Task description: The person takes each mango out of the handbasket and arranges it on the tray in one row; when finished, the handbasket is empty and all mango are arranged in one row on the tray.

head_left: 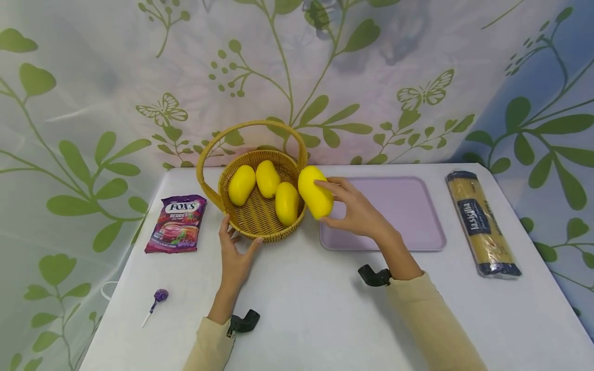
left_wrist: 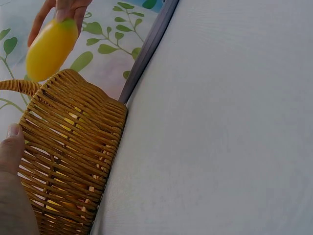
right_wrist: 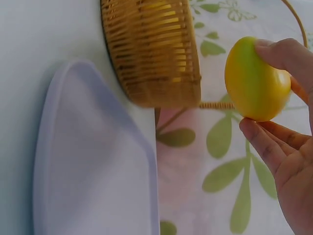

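Observation:
My right hand [head_left: 353,208] pinches a yellow mango [head_left: 315,192] between thumb and fingertips, raised just beyond the right rim of a wicker basket [head_left: 257,219]. In the right wrist view the held mango [right_wrist: 257,81] shows a greenish streak under the thumb. Three more mangoes lie inside the basket: one at left [head_left: 242,185], one at the back [head_left: 267,179], one at right [head_left: 287,204]. My left hand [head_left: 235,263] holds the basket's front left side, its thumb [left_wrist: 11,149] against the woven wall in the left wrist view. The tall handle [head_left: 250,123] arches over the back.
A lilac tray [head_left: 429,239] lies right of the basket, partly behind my right hand. Farther right is a pack of spaghetti [head_left: 482,224]. On the left are a purple candy bag [head_left: 177,224] and a lollipop [head_left: 160,296]. A patterned curtain [head_left: 394,77] hangs behind the white table [head_left: 306,309].

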{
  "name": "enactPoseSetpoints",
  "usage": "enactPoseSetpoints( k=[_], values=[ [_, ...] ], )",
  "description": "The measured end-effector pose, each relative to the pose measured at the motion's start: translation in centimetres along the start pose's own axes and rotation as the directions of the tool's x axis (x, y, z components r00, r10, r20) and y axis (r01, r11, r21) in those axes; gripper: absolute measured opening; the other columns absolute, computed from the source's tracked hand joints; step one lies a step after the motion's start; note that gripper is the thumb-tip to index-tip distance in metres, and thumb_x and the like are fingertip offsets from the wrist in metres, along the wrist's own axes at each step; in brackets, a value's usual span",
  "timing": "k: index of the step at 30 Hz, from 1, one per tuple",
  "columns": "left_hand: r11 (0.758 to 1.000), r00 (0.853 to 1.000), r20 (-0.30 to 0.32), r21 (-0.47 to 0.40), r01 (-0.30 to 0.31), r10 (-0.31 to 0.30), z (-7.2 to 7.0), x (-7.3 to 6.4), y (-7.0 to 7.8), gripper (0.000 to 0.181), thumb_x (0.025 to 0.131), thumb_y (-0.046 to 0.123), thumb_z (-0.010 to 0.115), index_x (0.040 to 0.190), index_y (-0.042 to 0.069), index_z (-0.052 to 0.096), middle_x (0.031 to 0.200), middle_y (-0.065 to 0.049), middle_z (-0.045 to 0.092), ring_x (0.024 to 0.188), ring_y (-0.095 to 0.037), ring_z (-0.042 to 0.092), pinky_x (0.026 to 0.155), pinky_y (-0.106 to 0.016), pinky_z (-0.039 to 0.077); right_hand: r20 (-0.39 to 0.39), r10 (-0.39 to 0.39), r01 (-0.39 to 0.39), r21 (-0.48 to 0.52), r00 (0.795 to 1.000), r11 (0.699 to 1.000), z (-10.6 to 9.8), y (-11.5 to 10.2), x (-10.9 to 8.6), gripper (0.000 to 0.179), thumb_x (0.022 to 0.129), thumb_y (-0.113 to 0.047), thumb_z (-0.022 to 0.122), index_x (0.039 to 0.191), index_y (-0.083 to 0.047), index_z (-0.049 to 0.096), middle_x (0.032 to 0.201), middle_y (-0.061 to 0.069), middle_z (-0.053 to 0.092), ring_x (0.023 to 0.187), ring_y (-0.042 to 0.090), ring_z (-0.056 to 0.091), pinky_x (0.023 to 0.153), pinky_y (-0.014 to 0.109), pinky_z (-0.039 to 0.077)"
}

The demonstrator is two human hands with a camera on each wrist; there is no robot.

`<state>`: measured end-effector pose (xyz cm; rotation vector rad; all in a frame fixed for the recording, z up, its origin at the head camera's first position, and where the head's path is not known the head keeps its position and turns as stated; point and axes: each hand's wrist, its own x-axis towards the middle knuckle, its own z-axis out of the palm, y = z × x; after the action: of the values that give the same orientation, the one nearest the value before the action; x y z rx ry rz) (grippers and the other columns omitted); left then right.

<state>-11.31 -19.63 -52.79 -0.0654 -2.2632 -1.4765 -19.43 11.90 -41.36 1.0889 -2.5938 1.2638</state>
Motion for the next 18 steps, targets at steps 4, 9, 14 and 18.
enactPoseSetpoints(
  k=[4, 9, 14, 18],
  values=[
    [1.0, 1.0, -0.001, -0.002, -0.004, 0.004, -0.1, 0.0, 0.0, 0.095, 0.084, 0.015, 0.077, 0.155, 0.009, 0.014, 0.16, -0.015, 0.018, 0.134, -0.04, 0.039, 0.1, -0.051, 0.039, -0.024, 0.038, -0.037, 0.025, 0.999, 0.999, -0.6, 0.9, -1.1, 0.083, 0.075, -0.011, 0.083, 0.147, -0.022, 0.044, 0.143, 0.011, 0.042, 0.125, 0.028, 0.049, 0.097, 0.049, 0.051],
    [1.0, 1.0, 0.003, -0.005, 0.008, -0.008, -0.1, 0.0, 0.1, 0.095, 0.085, 0.015, 0.077, 0.155, 0.009, 0.013, 0.16, -0.015, 0.018, 0.134, -0.04, 0.038, 0.101, -0.05, 0.039, -0.042, 0.087, -0.085, 0.039, 0.995, 0.996, -1.0, 2.4, -2.1, 0.084, 0.075, -0.011, 0.084, 0.147, -0.022, 0.043, 0.142, 0.012, 0.042, 0.127, 0.03, 0.048, 0.097, 0.05, 0.051],
    [1.0, 1.0, 0.004, -0.012, 0.019, -0.019, 0.0, -0.1, 0.1, 0.096, 0.085, 0.016, 0.077, 0.156, 0.013, 0.013, 0.16, -0.013, 0.018, 0.135, -0.039, 0.038, 0.101, -0.049, 0.038, -0.047, 0.132, -0.13, 0.041, 0.99, 0.991, -1.0, 4.0, -2.9, 0.084, 0.075, -0.007, 0.083, 0.147, -0.017, 0.043, 0.137, 0.015, 0.045, 0.124, 0.033, 0.049, 0.097, 0.051, 0.051],
    [1.0, 1.0, 0.003, -0.017, 0.024, -0.024, 0.0, -0.1, 0.1, 0.096, 0.085, 0.017, 0.077, 0.156, 0.015, 0.013, 0.16, -0.011, 0.018, 0.135, -0.039, 0.038, 0.102, -0.049, 0.038, -0.039, 0.161, -0.159, 0.056, 0.986, 0.986, -0.8, 5.1, -3.4, 0.083, 0.075, -0.004, 0.082, 0.147, -0.015, 0.043, 0.135, 0.017, 0.046, 0.122, 0.035, 0.05, 0.096, 0.053, 0.051]
  ],
)
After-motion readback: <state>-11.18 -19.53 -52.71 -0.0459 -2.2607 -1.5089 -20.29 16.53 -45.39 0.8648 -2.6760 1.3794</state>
